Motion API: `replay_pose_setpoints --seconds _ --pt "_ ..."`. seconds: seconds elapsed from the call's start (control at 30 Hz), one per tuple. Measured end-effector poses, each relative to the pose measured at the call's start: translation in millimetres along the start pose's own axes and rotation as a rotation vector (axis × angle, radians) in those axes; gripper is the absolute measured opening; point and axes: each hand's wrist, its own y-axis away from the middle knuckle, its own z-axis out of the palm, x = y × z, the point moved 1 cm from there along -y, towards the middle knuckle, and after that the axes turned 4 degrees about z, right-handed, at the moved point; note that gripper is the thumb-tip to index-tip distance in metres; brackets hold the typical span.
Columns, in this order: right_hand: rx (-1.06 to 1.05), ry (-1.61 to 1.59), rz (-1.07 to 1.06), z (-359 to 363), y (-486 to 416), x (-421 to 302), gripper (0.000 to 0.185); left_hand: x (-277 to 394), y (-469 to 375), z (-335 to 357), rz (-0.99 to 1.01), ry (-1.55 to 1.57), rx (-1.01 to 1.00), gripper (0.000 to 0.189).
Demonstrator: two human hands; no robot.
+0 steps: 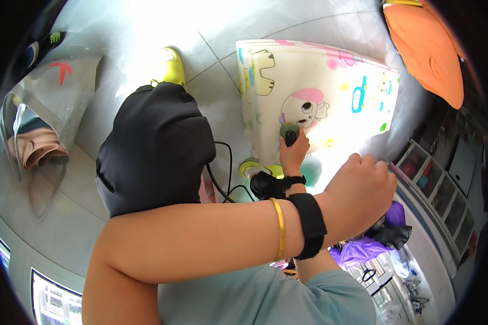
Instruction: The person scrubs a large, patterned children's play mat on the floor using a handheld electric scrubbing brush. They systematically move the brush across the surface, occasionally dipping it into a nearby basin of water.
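Note:
My right hand [295, 151], lower centre right, grips a small round green object with a black part [289, 136]; its exact kind is unclear. That object sits against a folded children's play mat [341, 69] printed with cartoon animals and a blue car. Across the view stretches my left arm, with a yellow bangle [281, 227] and a black wrist strap [309, 225]. My left hand [360, 195] is curled to the right of the right hand, nearer the camera. Its back faces me, so the fingertips and palm are hidden.
A clear plastic bag [75, 87] with brownish-pink footwear [36, 146] lies left on the tiled floor. A black cable [230, 162] loops beside my knee. An orange fabric item [427, 53], a purple bag [362, 250] and a glass-fronted cabinet [431, 178] are at right.

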Motion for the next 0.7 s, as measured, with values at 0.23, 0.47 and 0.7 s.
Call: replay_pose_setpoints --seconds 0.23,0.47,0.7 --pt "0.169 -0.396 -0.516 33 -45 -26 0.061 -2 12 12 0.071 -0.040 -0.060 0.019" --pt "0.286 -0.314 0.097 -29 -136 23 0.048 -2 17 26 0.097 -0.090 -0.192 0.020" --pt "0.119 -0.408 -0.355 41 -20 -3 0.062 -8 22 38 0.111 -0.125 -0.330 0.019"
